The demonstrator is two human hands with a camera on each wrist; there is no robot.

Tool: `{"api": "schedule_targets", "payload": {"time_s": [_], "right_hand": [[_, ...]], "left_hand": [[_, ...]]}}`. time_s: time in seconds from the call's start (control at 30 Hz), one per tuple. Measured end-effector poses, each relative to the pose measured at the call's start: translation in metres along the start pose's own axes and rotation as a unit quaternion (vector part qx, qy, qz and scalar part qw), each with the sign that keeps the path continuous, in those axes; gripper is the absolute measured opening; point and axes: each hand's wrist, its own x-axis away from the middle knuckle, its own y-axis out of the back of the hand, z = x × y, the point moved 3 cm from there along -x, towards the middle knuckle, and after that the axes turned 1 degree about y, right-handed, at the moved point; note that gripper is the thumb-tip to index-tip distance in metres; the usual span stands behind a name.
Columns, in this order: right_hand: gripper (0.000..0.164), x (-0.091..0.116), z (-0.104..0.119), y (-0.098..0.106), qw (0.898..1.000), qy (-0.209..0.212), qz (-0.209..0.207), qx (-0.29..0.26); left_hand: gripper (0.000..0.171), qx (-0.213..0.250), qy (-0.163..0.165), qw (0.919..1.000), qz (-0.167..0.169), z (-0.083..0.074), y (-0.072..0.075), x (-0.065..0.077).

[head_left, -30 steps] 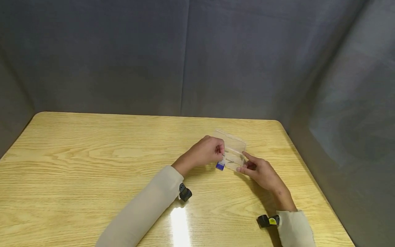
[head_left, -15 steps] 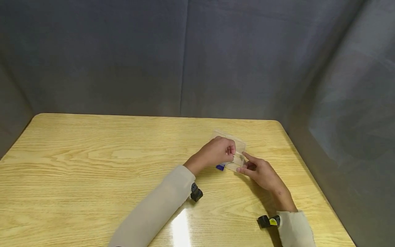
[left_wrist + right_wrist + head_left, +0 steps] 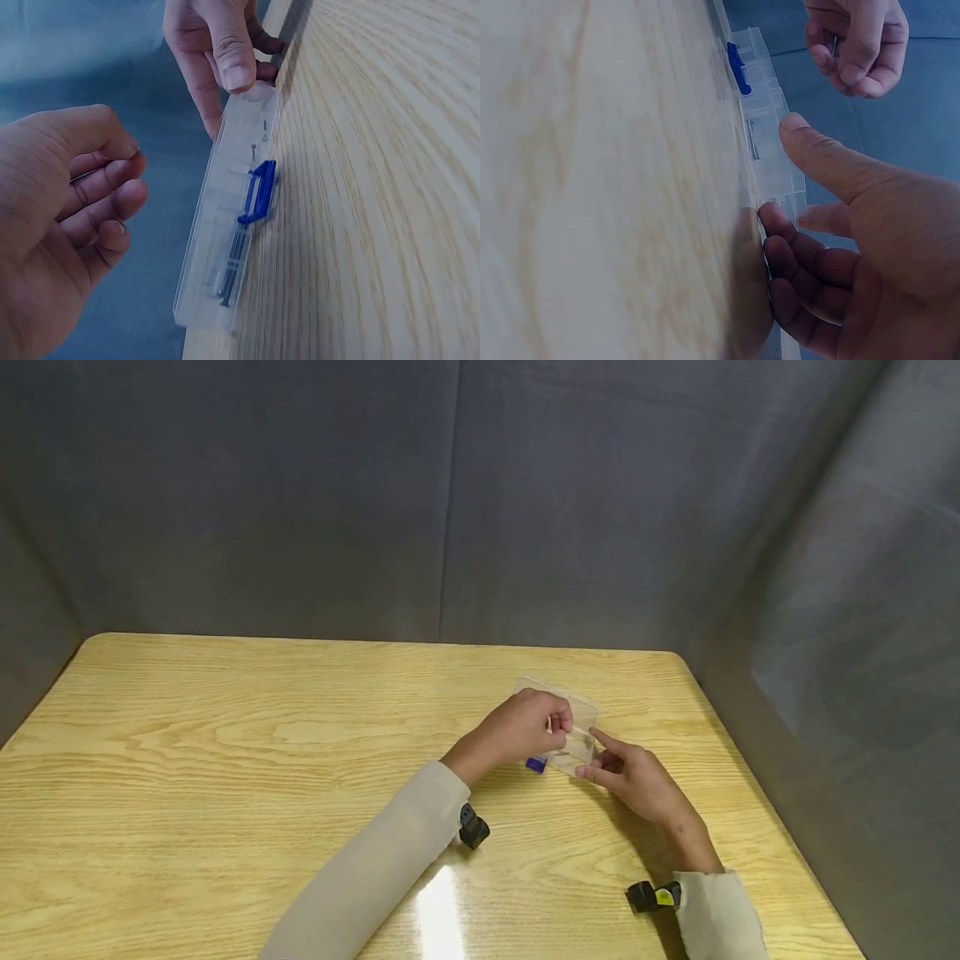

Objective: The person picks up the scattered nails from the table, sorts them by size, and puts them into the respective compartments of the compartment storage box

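Note:
A clear plastic compartment box (image 3: 214,225) stands with its lid raised on the table, a blue latch (image 3: 260,196) at its front. Several screws (image 3: 234,255) lie in its compartments. My left hand (image 3: 525,727) hovers over the box, fingers curled and thumb against index finger. In the right wrist view a thin grey piece like a screw (image 3: 834,45) shows between this hand's fingers; in the left wrist view it is hidden. My right hand (image 3: 630,777) grips the box's right end, thumb in front and index finger behind.
The wooden table (image 3: 225,760) extends to the left and in front. Grey curtains (image 3: 300,510) hang behind the table and at both sides. Black wrist cameras (image 3: 474,828) sit on both sleeves.
My left hand has moved right over the box, then stayed there, its thumb and index finger now a little farther apart in the head view. My right hand and the box keep their place.

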Motion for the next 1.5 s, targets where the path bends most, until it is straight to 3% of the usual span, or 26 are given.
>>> {"api": "schedule_targets", "payload": {"time_s": [0.3, 0.57, 0.73, 0.87, 1.1, 1.27, 1.5], "right_hand": [[0.071, -0.001, -0.001, 0.002, 1.0, -0.006, 0.004, 0.003], [0.071, -0.002, -0.002, 0.006, 1.0, -0.005, 0.005, 0.021], [0.072, -0.004, -0.005, 0.009, 0.999, -0.003, 0.009, 0.034], [0.074, -0.004, -0.005, 0.009, 0.999, -0.01, 0.017, 0.039], [0.079, 0.0, -0.008, 0.012, 0.999, -0.013, 0.02, 0.04], [0.081, 0.009, -0.014, 0.019, 0.998, -0.015, 0.018, 0.056], [0.073, 0.018, -0.009, 0.021, 0.997, -0.007, 0.007, 0.079]], "left_hand": [[0.01, -0.006, 0.003, 1.0, 0.001, 0.006, 0.005, 0.007], [0.007, -0.019, -0.002, 0.9998, -0.011, 0.013, 0.012, 0.024], [0.01, -0.048, 0.006, 0.9986, -0.02, 0.017, 0.027, 0.044], [0.001, -0.085, 0.029, 0.996, -0.008, 0.024, 0.038, 0.063], [0.016, -0.12, 0.08, 0.9895, 0.009, 0.04, 0.05, 0.091], [0.025, -0.121, 0.085, 0.989, 0.009, 0.046, 0.053, 0.106], [0.031, -0.156, 0.086, 0.984, -0.005, 0.049, 0.061, 0.132]]}}
